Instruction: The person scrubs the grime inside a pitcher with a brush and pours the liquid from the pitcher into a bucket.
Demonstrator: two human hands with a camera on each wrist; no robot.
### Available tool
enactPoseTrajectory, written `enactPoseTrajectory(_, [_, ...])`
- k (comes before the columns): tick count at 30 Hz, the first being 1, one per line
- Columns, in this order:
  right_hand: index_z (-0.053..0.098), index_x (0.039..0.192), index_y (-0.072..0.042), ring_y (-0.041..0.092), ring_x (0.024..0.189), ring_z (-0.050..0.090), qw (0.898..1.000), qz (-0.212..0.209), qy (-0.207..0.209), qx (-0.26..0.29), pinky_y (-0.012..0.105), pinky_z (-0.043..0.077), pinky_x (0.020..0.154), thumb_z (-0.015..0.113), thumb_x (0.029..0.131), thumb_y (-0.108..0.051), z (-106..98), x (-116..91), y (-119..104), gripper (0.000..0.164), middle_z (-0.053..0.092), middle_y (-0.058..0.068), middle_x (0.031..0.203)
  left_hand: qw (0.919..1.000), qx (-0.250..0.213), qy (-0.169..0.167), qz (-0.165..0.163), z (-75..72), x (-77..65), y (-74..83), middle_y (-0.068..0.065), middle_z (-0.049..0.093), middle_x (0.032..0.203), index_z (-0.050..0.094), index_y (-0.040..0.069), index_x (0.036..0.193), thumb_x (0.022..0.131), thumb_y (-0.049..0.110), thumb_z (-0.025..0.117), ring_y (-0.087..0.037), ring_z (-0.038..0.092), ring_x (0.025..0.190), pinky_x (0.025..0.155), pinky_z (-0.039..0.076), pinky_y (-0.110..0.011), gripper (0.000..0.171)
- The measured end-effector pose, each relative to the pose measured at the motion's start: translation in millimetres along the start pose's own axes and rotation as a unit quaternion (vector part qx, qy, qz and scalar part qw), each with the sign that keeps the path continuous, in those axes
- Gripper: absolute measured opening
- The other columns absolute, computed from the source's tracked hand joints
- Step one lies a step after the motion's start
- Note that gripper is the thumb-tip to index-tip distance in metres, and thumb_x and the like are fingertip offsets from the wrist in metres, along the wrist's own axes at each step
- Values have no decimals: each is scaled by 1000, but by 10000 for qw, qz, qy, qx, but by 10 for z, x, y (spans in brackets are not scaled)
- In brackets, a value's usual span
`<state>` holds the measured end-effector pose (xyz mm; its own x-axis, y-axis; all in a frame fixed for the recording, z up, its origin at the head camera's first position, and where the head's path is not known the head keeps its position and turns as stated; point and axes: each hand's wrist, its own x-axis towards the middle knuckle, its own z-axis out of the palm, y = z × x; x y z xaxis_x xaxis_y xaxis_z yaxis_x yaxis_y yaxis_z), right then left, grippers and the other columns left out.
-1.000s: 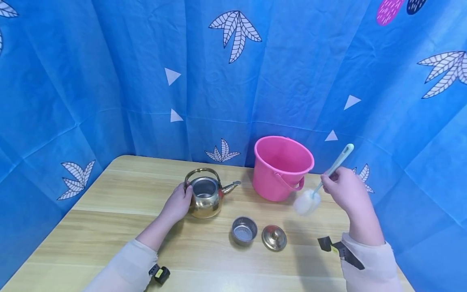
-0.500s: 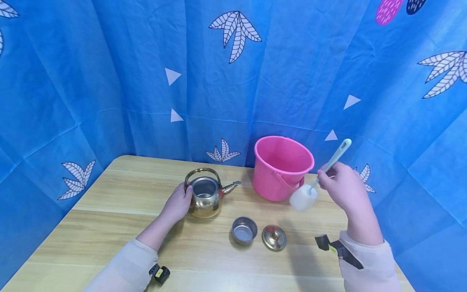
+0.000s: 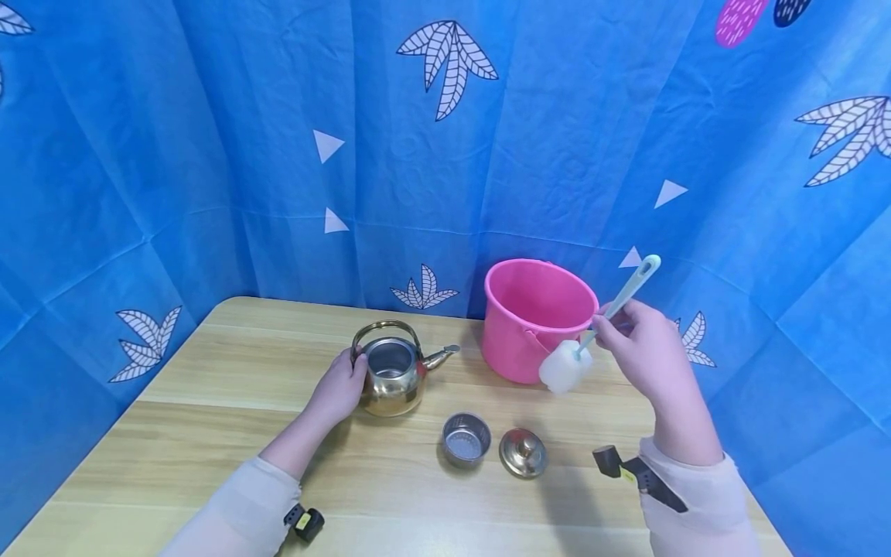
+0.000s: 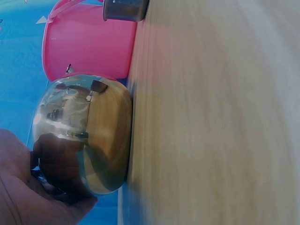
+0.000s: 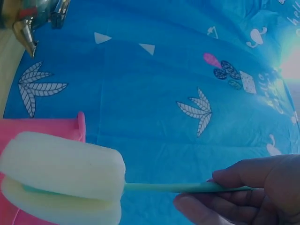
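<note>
In the head view, a gold metal teapot point(image 3: 392, 393) stands lidless on the table, spout to the right and handle upright. My left hand point(image 3: 339, 384) grips it on its left side, near the foot of the handle; the left wrist view shows thumb and fingers against the shiny body. My right hand point(image 3: 643, 348) pinches the pale green handle of a sponge bottle brush point(image 3: 565, 367) in the air. Its white sponge head points down and left, overlapping the front of the pink bucket point(image 3: 511, 352) in the head view. The right wrist view shows the split sponge point(image 5: 63, 166) up close.
A small metal strainer cup point(image 3: 466, 439) stands on the wooden table point(image 3: 230, 433) in front of the teapot. To its right lies the teapot's gold lid point(image 3: 524, 453), knob up. Behind the table hangs a blue patterned curtain point(image 3: 418, 178).
My right hand has moved left with the brush, bringing the sponge from beside the bucket to in front of it. My left hand and the teapot have stayed put.
</note>
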<state>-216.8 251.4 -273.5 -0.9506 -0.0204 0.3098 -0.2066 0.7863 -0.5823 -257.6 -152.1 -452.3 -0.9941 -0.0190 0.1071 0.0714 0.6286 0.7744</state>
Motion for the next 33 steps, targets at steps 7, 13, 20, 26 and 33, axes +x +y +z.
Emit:
enactPoseTrajectory(7, [65,118,0,37,95,71,9991,-216,152,343,54,57,84,60,101,-32,29,6,-68,37,70,20,104,10000,2,-7,-18,-3,2,-3,-37,46,138,36,-16,142,109,27,29,-51,39,135,112,32,-60,55])
enactPoseTrajectory(13, [66,120,-2,34,95,72,9969,-458,122,632,54,56,86,62,100,-33,65,19,-135,37,71,18,103,10000,-7,4,10,-1,-1,-17,-36,49,134,40,-15,138,109,26,29,-50,42,133,111,33,-60,52])
enactPoseTrajectory(20, [67,119,-5,27,89,73,9939,-711,106,838,25,56,79,65,99,-33,134,46,-197,35,72,14,100,10000,-18,5,-7,1,5,-33,-34,51,133,42,-14,136,109,27,30,-50,43,132,111,34,-60,50])
enactPoseTrajectory(26, [68,114,-4,25,89,74,9888,-941,167,1144,20,55,77,66,98,-27,219,80,-246,28,73,12,100,10000,-34,9,2,4,9,-28,-36,47,138,38,-15,141,109,27,30,-50,41,134,111,33,-60,53])
enactPoseTrajectory(33, [67,112,-1,28,92,74,9813,-1202,208,1487,21,57,74,66,98,-19,324,132,-280,23,72,14,102,10000,-55,55,40,12,14,-7,-33,53,128,48,-12,127,109,27,30,-48,49,127,107,39,-59,46])
